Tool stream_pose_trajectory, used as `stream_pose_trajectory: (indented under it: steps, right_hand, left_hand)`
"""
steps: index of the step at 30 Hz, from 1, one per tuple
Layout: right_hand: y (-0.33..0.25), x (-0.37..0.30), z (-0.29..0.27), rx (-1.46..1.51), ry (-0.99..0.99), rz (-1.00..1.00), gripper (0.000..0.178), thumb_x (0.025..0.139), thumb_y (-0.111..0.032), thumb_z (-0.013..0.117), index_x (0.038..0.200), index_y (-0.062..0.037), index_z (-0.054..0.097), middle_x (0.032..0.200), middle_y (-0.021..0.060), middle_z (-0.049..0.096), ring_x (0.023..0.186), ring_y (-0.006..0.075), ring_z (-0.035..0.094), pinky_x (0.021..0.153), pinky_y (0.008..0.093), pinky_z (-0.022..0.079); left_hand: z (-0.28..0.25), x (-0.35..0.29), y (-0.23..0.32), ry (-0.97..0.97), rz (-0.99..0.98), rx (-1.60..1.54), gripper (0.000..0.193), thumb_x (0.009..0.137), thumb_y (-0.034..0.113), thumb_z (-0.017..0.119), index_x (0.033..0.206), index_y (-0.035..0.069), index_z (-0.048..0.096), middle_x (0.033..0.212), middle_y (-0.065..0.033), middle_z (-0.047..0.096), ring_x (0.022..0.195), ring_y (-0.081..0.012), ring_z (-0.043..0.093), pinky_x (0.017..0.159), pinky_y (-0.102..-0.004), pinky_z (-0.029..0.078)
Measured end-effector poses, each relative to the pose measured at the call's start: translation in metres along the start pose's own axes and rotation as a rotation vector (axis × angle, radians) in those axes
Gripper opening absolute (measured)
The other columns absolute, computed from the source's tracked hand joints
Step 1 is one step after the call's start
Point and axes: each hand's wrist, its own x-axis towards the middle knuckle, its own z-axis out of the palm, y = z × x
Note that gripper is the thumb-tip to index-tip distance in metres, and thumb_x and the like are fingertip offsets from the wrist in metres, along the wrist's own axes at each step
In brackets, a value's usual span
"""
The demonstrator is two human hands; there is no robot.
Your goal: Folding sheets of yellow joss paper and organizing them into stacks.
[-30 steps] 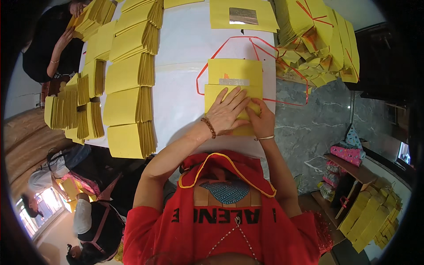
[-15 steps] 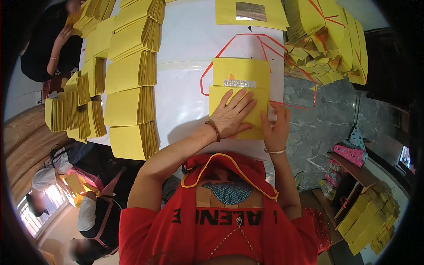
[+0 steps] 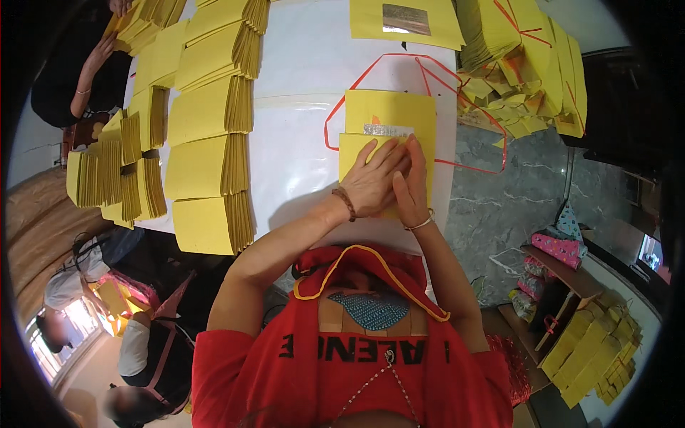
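A folded yellow paper sheet (image 3: 392, 107) lies on the white-covered table (image 3: 292, 93) in front of me, its near part turned up over the far part. A silver patch (image 3: 385, 130) shows just beyond the fold's upper edge. Flat on the folded part rests my left hand (image 3: 372, 178), fingers spread and a beaded bracelet on its wrist. My right hand (image 3: 412, 187) lies against it at the sheet's right side, fingers stretched out and tips near the patch. Both hands hide much of the lower half of the paper.
Stacks of folded yellow paper (image 3: 207, 167) line the table's left side. A flat yellow sheet with a silver square (image 3: 407, 20) lies at the far side. Red string (image 3: 471, 170) loops round my sheet. Yellow bundles (image 3: 528, 64) stand far right. Other people work at the left.
My right hand has moved left from beside the paper's right edge onto it, now touching my left hand. The left hand stays on the fold almost unmoved.
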Motion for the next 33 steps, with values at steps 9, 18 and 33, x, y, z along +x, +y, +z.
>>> stream_pose_trajectory:
  steps: [9,18,33]
  right_hand:
    - [-0.006,0.006,0.013,-0.601,-0.14,-0.046,0.059,0.087,-0.038,0.048,0.132,-0.0017,0.035,0.137,0.0145,0.033,0.129,0.0329,0.028,0.104,0.0519,0.017]
    - [-0.011,0.006,0.024,-0.846,-0.141,-0.06,0.058,0.084,-0.043,0.051,0.131,-0.0101,0.04,0.138,0.0099,0.034,0.129,0.0295,0.028,0.103,0.0533,0.02]
    - [-0.002,0.002,0.011,-0.754,-0.25,0.034,0.059,0.083,-0.026,0.05,0.137,-0.0131,0.031,0.144,0.0055,0.026,0.135,0.028,0.018,0.104,0.061,0.003]
  left_hand:
    - [-0.017,-0.016,-0.021,0.514,-0.355,-1.067,0.047,0.088,0.006,0.048,0.133,0.003,0.036,0.127,-0.0159,0.047,0.119,-0.0236,0.044,0.102,-0.0318,0.03]
    - [0.01,-0.071,-0.019,0.309,-0.463,-0.377,0.08,0.081,0.039,0.059,0.138,0.001,0.019,0.139,-0.02,0.029,0.13,-0.0348,0.024,0.103,-0.0453,0.017]
    - [-0.002,-0.021,-0.013,0.165,-0.071,0.026,0.075,0.079,0.04,0.055,0.138,0.005,0.026,0.141,-0.0209,0.025,0.133,-0.0326,0.021,0.106,-0.0489,0.012]
